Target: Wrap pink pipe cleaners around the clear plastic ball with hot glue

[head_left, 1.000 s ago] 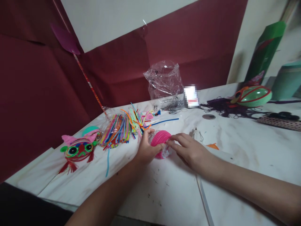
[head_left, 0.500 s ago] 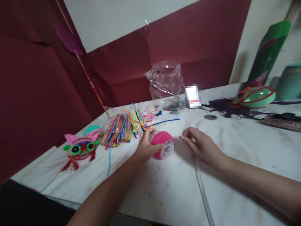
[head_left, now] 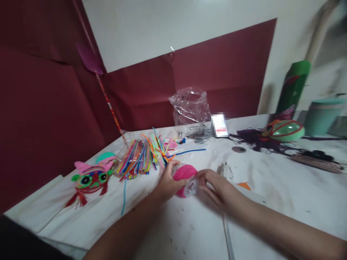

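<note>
My left hand (head_left: 169, 184) is wrapped around a round, clear plastic piece wound in bright pink cord (head_left: 185, 172). Its bare, shiny clear end (head_left: 192, 187) faces right and toward me. Against that end are the pinched fingers of my right hand (head_left: 213, 186); motion blurs them, and whatever they hold is too small to make out. Just behind my right hand lies a slim white object (head_left: 224, 170), partly covered, and a white cord-like strip (head_left: 227, 234) runs below the wrist to the front edge.
Colourful pipe cleaners (head_left: 138, 159) lie in a pile left of centre. A decorated animal-face lantern (head_left: 92, 180) sits at the left. Behind are a clear plastic bag (head_left: 191, 106) and purple threads (head_left: 251, 139). At right are a green balloon-like shape (head_left: 288, 130) and a teal container (head_left: 322, 115).
My right hand has moved left to meet the clear end of the pink-wound piece. An orange scrap and the slim white object now show behind it. The camera view has tilted up.
</note>
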Demonstrator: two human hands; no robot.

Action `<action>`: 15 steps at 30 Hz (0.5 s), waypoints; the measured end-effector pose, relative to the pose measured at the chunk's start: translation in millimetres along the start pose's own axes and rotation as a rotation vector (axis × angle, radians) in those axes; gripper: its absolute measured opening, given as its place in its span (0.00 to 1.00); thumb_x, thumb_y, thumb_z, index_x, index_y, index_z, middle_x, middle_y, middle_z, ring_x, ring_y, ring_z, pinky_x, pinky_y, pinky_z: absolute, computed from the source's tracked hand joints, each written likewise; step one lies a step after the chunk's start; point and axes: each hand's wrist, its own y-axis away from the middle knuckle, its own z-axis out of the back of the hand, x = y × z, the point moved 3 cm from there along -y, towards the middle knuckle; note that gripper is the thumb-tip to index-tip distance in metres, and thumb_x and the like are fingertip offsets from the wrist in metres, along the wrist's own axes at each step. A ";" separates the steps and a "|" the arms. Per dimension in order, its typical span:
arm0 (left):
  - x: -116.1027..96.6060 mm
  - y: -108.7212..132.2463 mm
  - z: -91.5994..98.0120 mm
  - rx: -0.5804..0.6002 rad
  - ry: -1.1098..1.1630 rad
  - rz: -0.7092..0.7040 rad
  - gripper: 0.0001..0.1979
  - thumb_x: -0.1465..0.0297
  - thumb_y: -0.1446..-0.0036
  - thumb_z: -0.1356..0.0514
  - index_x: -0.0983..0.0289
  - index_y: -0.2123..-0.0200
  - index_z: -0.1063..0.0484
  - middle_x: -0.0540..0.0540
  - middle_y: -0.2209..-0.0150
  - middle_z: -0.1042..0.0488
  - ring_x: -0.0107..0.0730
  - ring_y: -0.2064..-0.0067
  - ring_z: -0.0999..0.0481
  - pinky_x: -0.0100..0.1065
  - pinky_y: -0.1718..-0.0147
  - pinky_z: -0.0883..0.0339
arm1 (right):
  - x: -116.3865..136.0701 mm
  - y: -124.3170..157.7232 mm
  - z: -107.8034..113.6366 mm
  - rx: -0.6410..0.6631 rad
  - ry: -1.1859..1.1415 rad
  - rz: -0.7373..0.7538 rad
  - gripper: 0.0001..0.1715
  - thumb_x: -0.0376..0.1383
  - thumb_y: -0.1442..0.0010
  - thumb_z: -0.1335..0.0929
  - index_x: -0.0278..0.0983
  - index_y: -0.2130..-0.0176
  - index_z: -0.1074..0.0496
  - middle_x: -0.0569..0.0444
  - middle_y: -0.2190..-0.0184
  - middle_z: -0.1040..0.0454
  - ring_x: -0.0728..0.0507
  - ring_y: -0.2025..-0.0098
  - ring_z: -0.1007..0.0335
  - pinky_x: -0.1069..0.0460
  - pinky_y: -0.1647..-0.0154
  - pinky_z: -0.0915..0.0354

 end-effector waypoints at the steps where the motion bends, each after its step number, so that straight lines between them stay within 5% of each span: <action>1: 2.0 1.0 0.2 0.002 -0.021 0.000 0.30 0.71 0.65 0.33 0.61 0.55 0.37 0.50 0.62 0.32 0.33 0.63 0.30 0.32 0.63 0.36 | -3.1 0.3 4.5 -0.006 0.002 -0.021 0.08 0.32 0.35 0.40 0.42 0.67 0.39 0.52 0.71 0.26 0.44 0.71 0.28 0.50 0.71 0.29; 5: 3.5 8.1 1.9 -0.041 -0.142 -0.116 0.29 0.71 0.64 0.31 0.60 0.54 0.35 0.54 0.57 0.31 0.41 0.55 0.28 0.40 0.55 0.33 | -28.4 -5.4 29.0 0.019 0.102 -0.239 0.13 0.39 0.32 0.41 0.42 0.68 0.35 0.56 0.77 0.26 0.44 0.77 0.28 0.50 0.76 0.32; 10: -13.6 31.7 -4.6 -0.021 -0.375 -0.639 0.37 0.69 0.65 0.30 0.58 0.48 0.37 0.62 0.43 0.39 0.55 0.40 0.37 0.52 0.41 0.40 | -49.6 -42.5 55.0 -0.072 0.187 -0.288 0.23 0.48 0.34 0.38 0.44 0.78 0.39 0.57 0.85 0.35 0.45 0.83 0.38 0.49 0.79 0.42; 13: -30.5 51.8 -5.7 -0.030 -0.395 -0.906 0.36 0.67 0.62 0.32 0.58 0.47 0.38 0.63 0.44 0.39 0.55 0.39 0.37 0.51 0.40 0.39 | -46.6 -78.9 44.2 -0.063 0.118 -0.243 0.25 0.55 0.38 0.36 0.42 0.76 0.36 0.55 0.83 0.33 0.45 0.81 0.37 0.48 0.77 0.41; 15: -40.8 60.5 -3.0 -0.056 -0.392 -0.935 0.33 0.66 0.62 0.31 0.57 0.50 0.36 0.62 0.46 0.37 0.58 0.39 0.37 0.55 0.39 0.42 | -36.5 -101.4 23.3 -0.022 0.030 -0.195 0.28 0.59 0.42 0.35 0.40 0.78 0.34 0.55 0.83 0.33 0.46 0.81 0.37 0.49 0.78 0.40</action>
